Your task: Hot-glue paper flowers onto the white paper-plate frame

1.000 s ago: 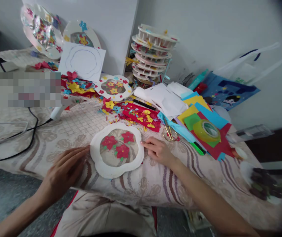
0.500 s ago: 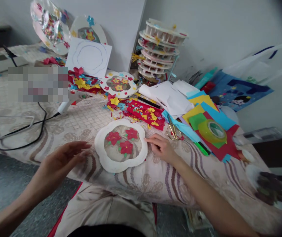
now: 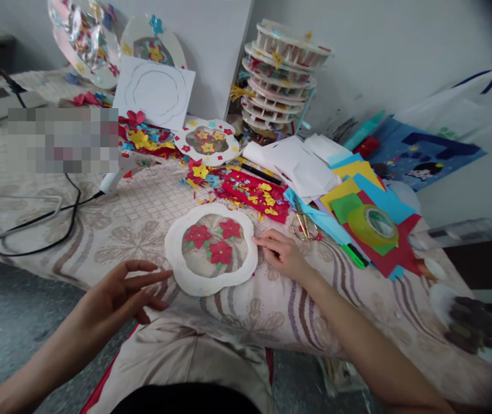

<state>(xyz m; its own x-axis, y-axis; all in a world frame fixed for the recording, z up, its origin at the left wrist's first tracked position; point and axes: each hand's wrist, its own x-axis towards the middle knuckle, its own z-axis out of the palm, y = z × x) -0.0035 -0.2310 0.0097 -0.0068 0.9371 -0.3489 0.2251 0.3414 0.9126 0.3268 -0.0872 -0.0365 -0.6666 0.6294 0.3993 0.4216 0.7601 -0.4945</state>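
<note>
White card, it seems, forms the frame (image 3: 177,253), lying near the cloth's (image 3: 134,230) near edge, with patterned fabric stretching left. The left hand (image 3: 127,293) is loosely spread, gripping nothing, one fingertip at the rim. The right hand (image 3: 283,253) is partly curled, index finger meeting the right rim; I can't tell whether it pinches. Right, the tape's (image 3: 373,226) print is too small to read. Pixelation hides something far left.

The left hand (image 3: 131,293) is open with its fingers spread apart. The right hand (image 3: 283,253) points one finger, the others curled. Both arms reach forward.
</note>
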